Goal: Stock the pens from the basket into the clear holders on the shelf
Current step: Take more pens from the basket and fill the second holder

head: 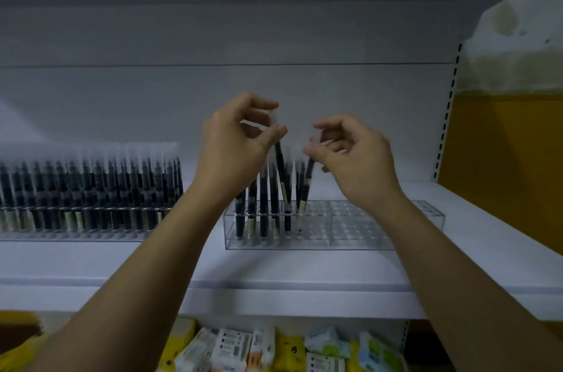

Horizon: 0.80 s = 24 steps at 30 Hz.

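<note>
head view, centre frame: left hand (240, 140) pinches a black pen (281, 172) by its cap, right hand (355, 153) pinches a second pen (308, 181), both tilted to seat in the clear holder (350, 233); basket unseen.

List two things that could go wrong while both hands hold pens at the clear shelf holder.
The left hand pinches a slanted black pen only by its clear cap; the cap may slip off. The right hand holds a black pen leaning beside upright pens; it could knock them askew or miss a hole in the clear plastic holder.
</note>
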Each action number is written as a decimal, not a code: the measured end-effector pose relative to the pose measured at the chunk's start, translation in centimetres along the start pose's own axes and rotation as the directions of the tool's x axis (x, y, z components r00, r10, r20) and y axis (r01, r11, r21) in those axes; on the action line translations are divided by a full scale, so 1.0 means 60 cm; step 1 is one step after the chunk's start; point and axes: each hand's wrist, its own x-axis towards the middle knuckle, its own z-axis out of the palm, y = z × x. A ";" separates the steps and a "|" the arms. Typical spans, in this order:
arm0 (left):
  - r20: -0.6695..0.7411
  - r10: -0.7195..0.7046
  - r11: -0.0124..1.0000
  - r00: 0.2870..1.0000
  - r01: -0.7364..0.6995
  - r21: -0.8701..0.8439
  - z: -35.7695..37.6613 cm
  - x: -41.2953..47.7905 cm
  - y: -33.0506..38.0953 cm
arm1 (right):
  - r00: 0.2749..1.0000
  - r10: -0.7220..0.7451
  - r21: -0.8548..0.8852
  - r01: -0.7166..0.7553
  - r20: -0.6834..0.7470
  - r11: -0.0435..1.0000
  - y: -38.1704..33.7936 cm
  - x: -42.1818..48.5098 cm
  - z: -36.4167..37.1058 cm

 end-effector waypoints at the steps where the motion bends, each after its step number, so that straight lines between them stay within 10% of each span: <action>1: -0.011 0.004 1.000 1.000 -0.004 0.009 0.001 -0.003 0.000 | 0.999 -0.019 -0.057 0.022 0.043 0.998 -0.001 -0.004 0.002; 24: 0.166 0.136 0.920 0.977 -0.187 0.344 0.020 -0.029 -0.018 | 0.981 -0.013 -0.343 0.081 0.194 0.936 0.021 -0.078 0.009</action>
